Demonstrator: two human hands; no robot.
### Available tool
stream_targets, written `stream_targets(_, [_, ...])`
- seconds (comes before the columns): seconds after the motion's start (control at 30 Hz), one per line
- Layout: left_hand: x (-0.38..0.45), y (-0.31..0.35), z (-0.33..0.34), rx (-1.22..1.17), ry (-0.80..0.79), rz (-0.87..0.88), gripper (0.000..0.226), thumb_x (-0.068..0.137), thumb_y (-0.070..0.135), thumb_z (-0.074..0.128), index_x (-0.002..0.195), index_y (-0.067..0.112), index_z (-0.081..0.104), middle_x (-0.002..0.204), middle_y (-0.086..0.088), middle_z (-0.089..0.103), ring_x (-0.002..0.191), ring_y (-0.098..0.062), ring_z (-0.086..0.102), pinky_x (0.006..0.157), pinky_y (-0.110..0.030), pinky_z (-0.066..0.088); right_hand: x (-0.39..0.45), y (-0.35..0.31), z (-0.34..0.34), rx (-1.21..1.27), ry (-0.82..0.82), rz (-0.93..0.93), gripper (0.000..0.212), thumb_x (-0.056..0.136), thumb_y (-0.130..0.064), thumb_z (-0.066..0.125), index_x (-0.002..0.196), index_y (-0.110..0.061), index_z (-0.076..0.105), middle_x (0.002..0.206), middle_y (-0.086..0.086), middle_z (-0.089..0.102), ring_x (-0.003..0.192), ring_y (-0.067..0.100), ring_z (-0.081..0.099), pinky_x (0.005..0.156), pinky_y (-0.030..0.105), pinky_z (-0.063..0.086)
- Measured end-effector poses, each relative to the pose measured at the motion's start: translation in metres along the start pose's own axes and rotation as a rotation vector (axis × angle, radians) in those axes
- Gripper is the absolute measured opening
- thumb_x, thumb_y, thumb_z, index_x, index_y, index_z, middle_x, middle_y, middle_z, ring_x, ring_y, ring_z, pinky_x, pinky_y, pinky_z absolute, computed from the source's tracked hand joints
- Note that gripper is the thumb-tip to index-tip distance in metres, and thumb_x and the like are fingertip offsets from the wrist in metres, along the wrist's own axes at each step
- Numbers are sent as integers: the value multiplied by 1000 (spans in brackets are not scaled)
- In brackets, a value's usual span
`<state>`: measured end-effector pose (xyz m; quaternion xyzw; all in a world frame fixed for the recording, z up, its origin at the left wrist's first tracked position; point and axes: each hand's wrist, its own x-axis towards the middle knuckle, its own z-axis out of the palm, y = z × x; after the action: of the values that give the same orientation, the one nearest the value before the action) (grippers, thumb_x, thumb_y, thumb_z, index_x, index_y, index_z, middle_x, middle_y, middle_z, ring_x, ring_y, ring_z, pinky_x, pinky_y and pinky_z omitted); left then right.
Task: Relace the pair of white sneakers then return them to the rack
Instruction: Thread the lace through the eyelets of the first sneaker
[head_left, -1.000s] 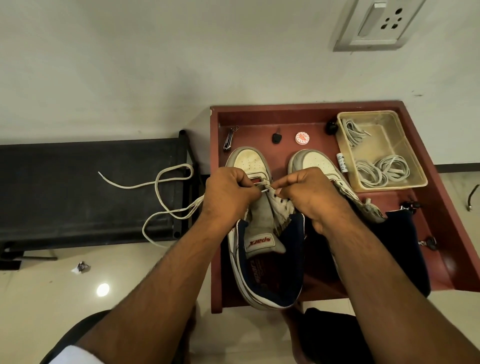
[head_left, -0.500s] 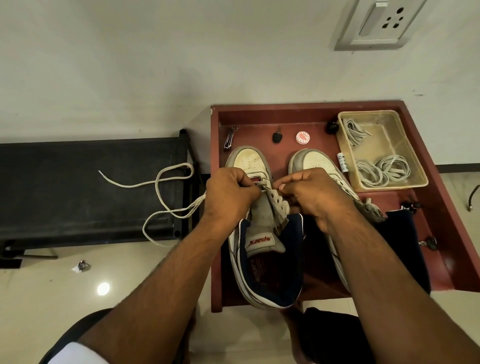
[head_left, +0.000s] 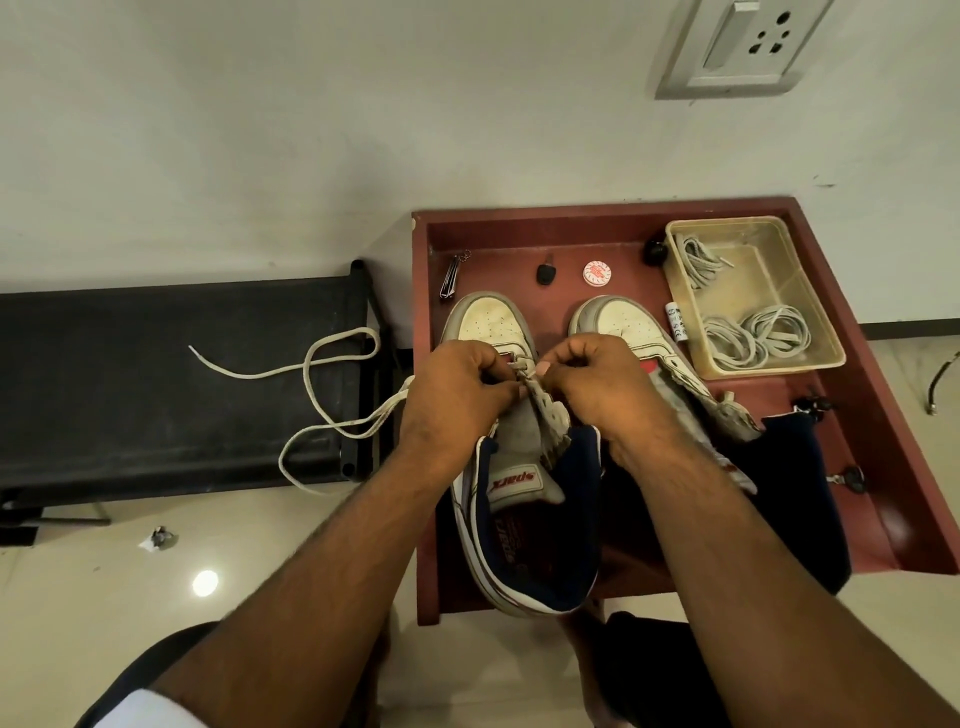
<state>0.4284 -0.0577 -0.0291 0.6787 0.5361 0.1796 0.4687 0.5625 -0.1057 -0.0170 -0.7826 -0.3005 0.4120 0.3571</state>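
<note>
Head view looks down on a red tray (head_left: 883, 431) holding two white sneakers side by side, toes toward twelve o'clock. Both hands meet over the left sneaker (head_left: 493, 332), at the lowest eyelets just behind its toe cap. The left hand (head_left: 457, 395) has its fingers curled, pinching the shoelace (head_left: 311, 384) at the eyelet flap; the right hand (head_left: 597, 384) is curled too, its thumb and forefinger pinching the lace end at the opposite flap. From the left hand the lace runs out toward nine o'clock, looping loosely over a black bench (head_left: 156, 379). The right sneaker (head_left: 623, 322) lies just beside the first at three o'clock, partly hidden by the right wrist. At two o'clock on the tray sits a clear plastic box (head_left: 826, 358) with coiled laces (head_left: 753, 332) inside. A round tin (head_left: 596, 273) and a black key (head_left: 544, 273) lie near the tray's far wall.
</note>
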Motion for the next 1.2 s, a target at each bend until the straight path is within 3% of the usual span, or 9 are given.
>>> stream_targets(0.13, [0, 1, -2, 28, -36, 4, 14, 77, 8, 81, 76, 20, 73, 81, 8, 72, 81, -6, 69, 80, -31, 59, 3, -17, -22, 414, 257, -13, 24, 91, 2, 55, 75, -15, 58, 77, 4, 64, 64, 14, 58, 59, 31, 47])
stream_targets(0.27, [-3, 3, -5, 128, 11, 54, 10, 80, 14, 79, 78, 21, 71, 79, 10, 69, 77, -6, 65, 75, -33, 58, -3, -28, -23, 917, 136, 13, 17, 101, -8, 47, 89, -17, 54, 76, 6, 68, 70, 18, 67, 71, 33, 57])
stream_targets(0.47, [1, 8, -13, 309, -11, 372, 21, 81, 22, 77, 102, 26, 74, 78, 17, 48, 78, -7, 53, 72, -31, 51, 3, -4, -13, -328, -81, -231, 7, 90, -19, 66, 96, -19, 71, 70, -14, 56, 62, -2, 50, 57, 16, 36])
stream_targets(0.63, [10, 6, -20, 402, -236, 391, 22, 87, 22, 73, 107, 32, 76, 66, 18, 40, 70, -7, 48, 76, -40, 53, 2, -1, -9, -382, -69, -209, 16, 88, -14, 69, 73, -19, 69, 62, -9, 59, 56, 3, 52, 57, 20, 40])
stream_targets(0.73, [9, 5, -22, 391, -215, 325, 20, 86, 27, 73, 105, 34, 76, 62, 26, 44, 68, -1, 50, 78, -34, 53, -3, -13, -11, -17, 40, -149, 18, 92, -14, 63, 76, -20, 66, 70, -7, 62, 63, 5, 55, 62, 22, 44])
stream_targets(0.93, [11, 5, -24, 369, -246, 198, 13, 82, 26, 77, 92, 34, 78, 76, 22, 62, 72, -2, 60, 78, -31, 56, 10, -23, -74, 1351, 40, -125, 20, 84, -16, 61, 102, -12, 55, 81, 3, 66, 69, 15, 65, 70, 32, 55])
stream_targets(1.0, [12, 4, -22, 383, -258, 171, 11, 82, 25, 76, 91, 33, 78, 87, 16, 71, 79, -5, 65, 80, -34, 57, 3, -21, -66, 1011, 68, -30, 9, 88, -10, 54, 92, -18, 56, 65, -4, 55, 53, 9, 50, 57, 26, 44])
stream_targets(1.13, [12, 2, -21, 341, -252, 161, 11, 82, 21, 77, 89, 28, 79, 88, 11, 74, 82, -7, 68, 81, -35, 57, -3, -12, -33, -514, -62, -238, 11, 85, -21, 70, 95, -26, 70, 82, -10, 59, 77, 10, 57, 67, 26, 40])
stream_targets(1.2, [12, 2, -20, 340, -256, 161, 12, 82, 18, 77, 90, 26, 79, 89, 9, 74, 83, -8, 68, 82, -35, 57, -2, -8, -21, -768, -142, -302, 6, 85, -27, 72, 92, -26, 73, 81, -8, 60, 77, 13, 58, 61, 24, 36])
